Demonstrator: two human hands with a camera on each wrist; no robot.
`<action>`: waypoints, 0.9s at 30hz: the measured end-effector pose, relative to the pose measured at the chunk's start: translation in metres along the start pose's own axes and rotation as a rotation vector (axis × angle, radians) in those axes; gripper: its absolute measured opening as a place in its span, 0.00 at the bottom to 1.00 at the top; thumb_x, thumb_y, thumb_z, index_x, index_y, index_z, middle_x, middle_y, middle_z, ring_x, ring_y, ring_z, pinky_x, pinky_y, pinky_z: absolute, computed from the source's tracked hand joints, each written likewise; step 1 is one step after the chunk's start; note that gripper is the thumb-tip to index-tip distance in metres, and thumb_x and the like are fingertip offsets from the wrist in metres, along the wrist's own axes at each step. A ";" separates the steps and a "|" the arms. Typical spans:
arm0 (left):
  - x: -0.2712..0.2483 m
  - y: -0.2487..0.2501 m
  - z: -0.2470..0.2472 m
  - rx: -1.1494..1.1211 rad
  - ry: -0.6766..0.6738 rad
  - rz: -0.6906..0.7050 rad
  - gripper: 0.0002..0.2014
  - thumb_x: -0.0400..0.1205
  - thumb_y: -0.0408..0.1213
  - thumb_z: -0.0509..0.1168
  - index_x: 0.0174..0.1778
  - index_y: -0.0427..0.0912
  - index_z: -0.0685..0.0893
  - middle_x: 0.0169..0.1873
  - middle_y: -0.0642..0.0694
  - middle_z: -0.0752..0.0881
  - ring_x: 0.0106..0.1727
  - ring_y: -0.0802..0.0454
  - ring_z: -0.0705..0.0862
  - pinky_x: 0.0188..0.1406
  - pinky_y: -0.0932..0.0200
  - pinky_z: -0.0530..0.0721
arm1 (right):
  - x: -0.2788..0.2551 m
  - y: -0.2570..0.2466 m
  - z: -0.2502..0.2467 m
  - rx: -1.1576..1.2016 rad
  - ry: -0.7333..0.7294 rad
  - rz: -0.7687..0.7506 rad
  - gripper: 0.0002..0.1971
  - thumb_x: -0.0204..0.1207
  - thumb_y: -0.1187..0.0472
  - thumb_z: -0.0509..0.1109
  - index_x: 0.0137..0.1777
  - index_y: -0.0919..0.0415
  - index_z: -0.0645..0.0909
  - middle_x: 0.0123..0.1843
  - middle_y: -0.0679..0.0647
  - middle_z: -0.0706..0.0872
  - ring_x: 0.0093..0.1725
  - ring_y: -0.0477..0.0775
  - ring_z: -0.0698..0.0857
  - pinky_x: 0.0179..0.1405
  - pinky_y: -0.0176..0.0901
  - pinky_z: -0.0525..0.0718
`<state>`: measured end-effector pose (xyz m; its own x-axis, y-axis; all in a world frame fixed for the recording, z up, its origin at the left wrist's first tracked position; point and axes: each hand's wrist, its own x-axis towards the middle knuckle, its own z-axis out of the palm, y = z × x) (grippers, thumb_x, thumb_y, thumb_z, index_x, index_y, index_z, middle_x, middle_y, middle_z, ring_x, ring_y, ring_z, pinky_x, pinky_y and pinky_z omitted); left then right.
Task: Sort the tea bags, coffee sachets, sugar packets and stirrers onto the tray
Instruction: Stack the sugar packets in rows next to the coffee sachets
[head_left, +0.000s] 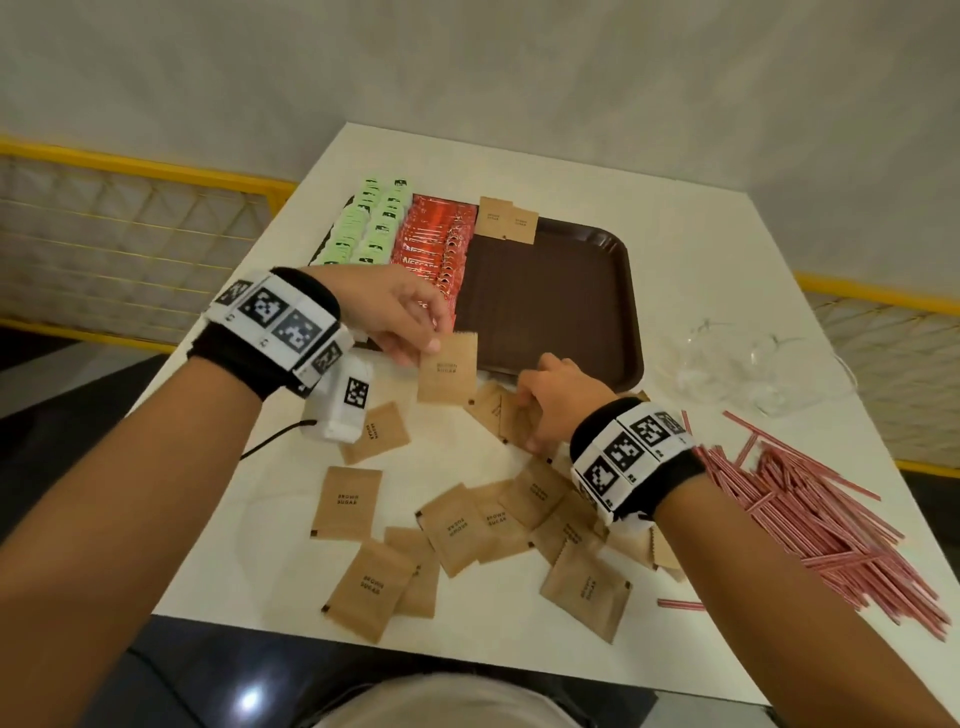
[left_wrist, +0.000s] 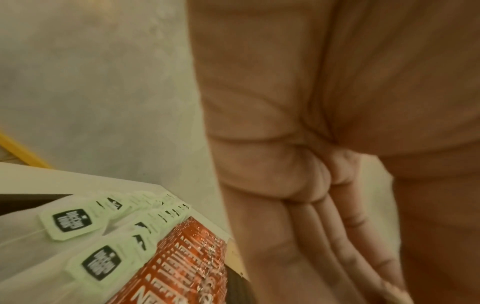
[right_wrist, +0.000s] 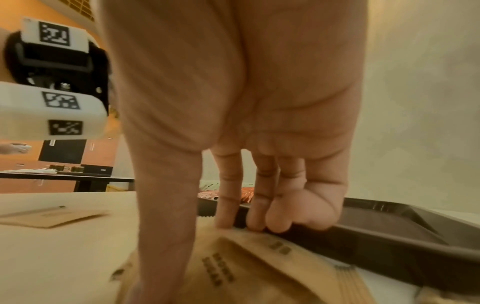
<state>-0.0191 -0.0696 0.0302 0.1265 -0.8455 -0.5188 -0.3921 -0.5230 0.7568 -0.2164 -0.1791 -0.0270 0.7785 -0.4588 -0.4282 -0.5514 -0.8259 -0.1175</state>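
On the left of the brown tray (head_left: 618, 291) we see the green tea bags (head_left: 371, 223) lined up in two rows. Right beside them lie the red Nescafe coffee sachets (head_left: 434, 241). Those two kinds look sorted.

Next come two brown sugar packets (head_left: 506, 219), leaning on the far rim of the tray. The rest of the tray is bare.

So we think we are in the sugar step now. Our left hand (head_left: 400, 312) pinches one brown sugar packet (head_left: 448, 369) by its top corner and holds it up, just by the near edge of the tray. In the left wrist view the fingers (left_wrist: 311, 236) lie close together and the packet is hidden from us there.

Our right hand (head_left: 550, 400) is down on a little heap of sugar packets (head_left: 498, 410) just by the tray's near rim. Its thumb and fingertips (right_wrist: 257, 224) press on a packet there. We cannot tell if it has a firm hold yet.

Many more loose sugar packets (head_left: 452, 525) lie spread on the white table (head_left: 727, 270), near us. On the far right is an empty clear glass bowl (head_left: 727, 364), and near it a big pile of red striped stirrers (head_left: 821, 514), not on the tray.

Next, we think the left hand should carry its packet over and lay it beside the two on the tray. The packets are thin and flat, so a soft pinch at the edge should work. The stirrers come last.
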 end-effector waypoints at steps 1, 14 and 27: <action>0.001 0.003 -0.003 -0.031 0.020 0.011 0.08 0.77 0.25 0.67 0.49 0.40 0.82 0.38 0.43 0.90 0.35 0.54 0.89 0.37 0.63 0.89 | 0.000 0.001 0.001 -0.004 -0.006 -0.009 0.30 0.67 0.58 0.77 0.68 0.53 0.71 0.64 0.55 0.69 0.67 0.58 0.69 0.60 0.56 0.80; 0.014 0.021 -0.019 0.000 0.218 0.051 0.05 0.80 0.32 0.65 0.46 0.47 0.82 0.46 0.42 0.88 0.36 0.55 0.87 0.40 0.65 0.87 | 0.014 0.004 -0.011 0.144 -0.008 -0.119 0.10 0.72 0.57 0.73 0.50 0.50 0.76 0.53 0.50 0.67 0.61 0.55 0.65 0.60 0.49 0.74; 0.039 0.033 -0.049 0.204 0.267 0.085 0.12 0.82 0.30 0.63 0.59 0.45 0.77 0.42 0.50 0.82 0.33 0.58 0.80 0.28 0.69 0.79 | 0.038 0.016 -0.053 0.924 -0.030 -0.039 0.06 0.79 0.67 0.66 0.46 0.54 0.75 0.45 0.50 0.84 0.44 0.49 0.84 0.41 0.42 0.83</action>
<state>0.0172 -0.1256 0.0542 0.3091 -0.8974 -0.3149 -0.5820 -0.4404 0.6836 -0.1801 -0.2270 0.0023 0.8003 -0.4168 -0.4310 -0.5555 -0.2448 -0.7947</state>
